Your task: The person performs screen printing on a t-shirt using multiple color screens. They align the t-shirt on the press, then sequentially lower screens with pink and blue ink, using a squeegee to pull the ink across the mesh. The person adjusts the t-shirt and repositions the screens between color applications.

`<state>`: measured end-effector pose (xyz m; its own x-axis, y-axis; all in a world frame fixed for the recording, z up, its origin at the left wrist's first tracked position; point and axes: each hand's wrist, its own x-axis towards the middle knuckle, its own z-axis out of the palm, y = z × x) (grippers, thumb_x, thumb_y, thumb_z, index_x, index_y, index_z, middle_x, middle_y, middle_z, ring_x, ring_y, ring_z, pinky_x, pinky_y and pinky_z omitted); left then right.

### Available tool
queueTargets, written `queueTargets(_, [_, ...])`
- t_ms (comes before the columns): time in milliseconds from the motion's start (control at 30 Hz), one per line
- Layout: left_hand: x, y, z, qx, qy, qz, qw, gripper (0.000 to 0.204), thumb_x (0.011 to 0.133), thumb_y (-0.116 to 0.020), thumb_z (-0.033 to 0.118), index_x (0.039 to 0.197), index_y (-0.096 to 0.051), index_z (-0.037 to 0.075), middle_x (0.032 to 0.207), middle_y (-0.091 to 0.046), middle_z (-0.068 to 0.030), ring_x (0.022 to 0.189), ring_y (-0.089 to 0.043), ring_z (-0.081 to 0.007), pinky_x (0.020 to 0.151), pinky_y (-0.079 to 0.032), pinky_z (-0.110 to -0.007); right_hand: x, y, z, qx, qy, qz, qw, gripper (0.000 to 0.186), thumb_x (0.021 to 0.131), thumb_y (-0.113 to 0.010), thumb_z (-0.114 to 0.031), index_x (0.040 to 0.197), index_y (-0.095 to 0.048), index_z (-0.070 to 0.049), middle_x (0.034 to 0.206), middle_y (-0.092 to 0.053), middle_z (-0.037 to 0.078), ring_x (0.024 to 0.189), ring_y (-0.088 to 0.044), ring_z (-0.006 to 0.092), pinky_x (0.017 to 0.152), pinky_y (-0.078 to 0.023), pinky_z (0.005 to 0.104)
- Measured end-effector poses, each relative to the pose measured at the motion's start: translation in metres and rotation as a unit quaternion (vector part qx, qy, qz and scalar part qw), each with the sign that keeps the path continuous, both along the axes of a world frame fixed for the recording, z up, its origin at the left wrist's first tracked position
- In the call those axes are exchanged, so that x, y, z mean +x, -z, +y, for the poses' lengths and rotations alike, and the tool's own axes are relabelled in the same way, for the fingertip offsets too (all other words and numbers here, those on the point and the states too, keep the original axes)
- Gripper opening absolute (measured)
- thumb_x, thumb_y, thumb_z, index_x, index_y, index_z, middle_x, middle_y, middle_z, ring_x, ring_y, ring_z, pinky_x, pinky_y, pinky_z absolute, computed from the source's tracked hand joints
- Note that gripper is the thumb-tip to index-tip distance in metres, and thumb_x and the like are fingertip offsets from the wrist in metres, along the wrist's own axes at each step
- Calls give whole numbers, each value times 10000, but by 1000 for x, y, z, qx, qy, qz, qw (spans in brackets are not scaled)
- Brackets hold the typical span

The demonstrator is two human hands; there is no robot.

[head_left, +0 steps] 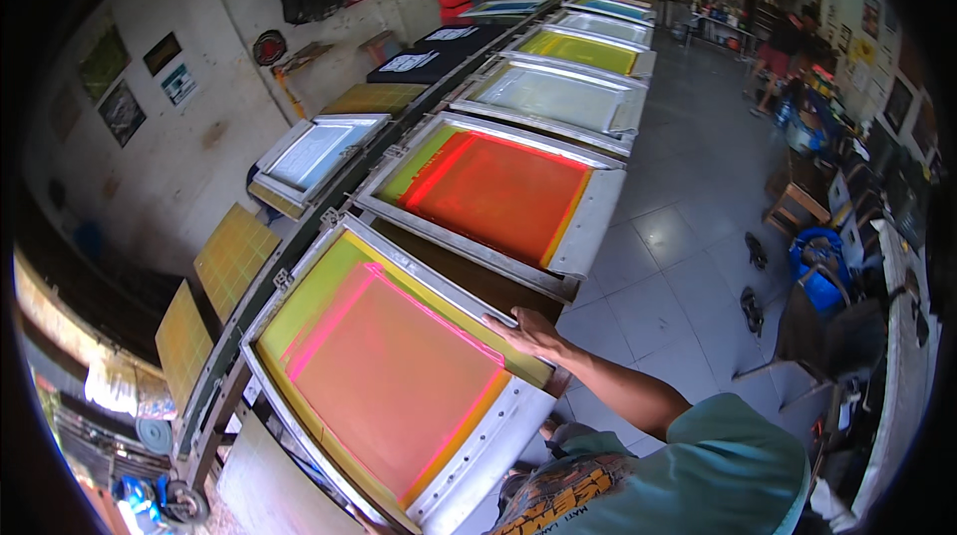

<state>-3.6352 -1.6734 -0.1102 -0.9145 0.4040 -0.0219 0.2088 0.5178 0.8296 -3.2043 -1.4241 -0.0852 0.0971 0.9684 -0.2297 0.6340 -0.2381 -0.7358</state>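
Several aluminium-framed printing screens lie in a row along the long print table. Left of the hand sits the nearest metal-framed screen with yellow mesh and a red-orange centre. The right hand rests on its far right frame edge, fingers spread flat, palm down, clamped on nothing. The left hand is out of view. Beyond the hand lies a second red-orange screen. Pressing unevenly on one corner could, I judge, shift the frame and smear ink.

One head-worn fisheye looks down and leftward, close over the nearest screen frame; its dark, bent rim perhaps hides more.
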Motion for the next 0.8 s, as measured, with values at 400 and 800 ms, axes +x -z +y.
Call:
queueTargets(400, [34,-112,49,64,195,-32,978,760,940,-535,697,511,-415,81,486,-298,13,472,-280,-133,464,-222,-368,87,-75,-166,96,233,206,946,760,944,-547,-664,1295,-613,7,1059,-708,209,960,-684,323,858,-520,405])
queueTargets(800, [387,-147,125,23,479,-192,856,479,971,-560,443,817,-599,-9,670,-417,34,634,-363,-89,565,-302,-311,362,-96,-370,218,523,99,818,647,1018,-526,-525,1283,-585,62,1066,-701,215,940,-649,244,864,-494,363])
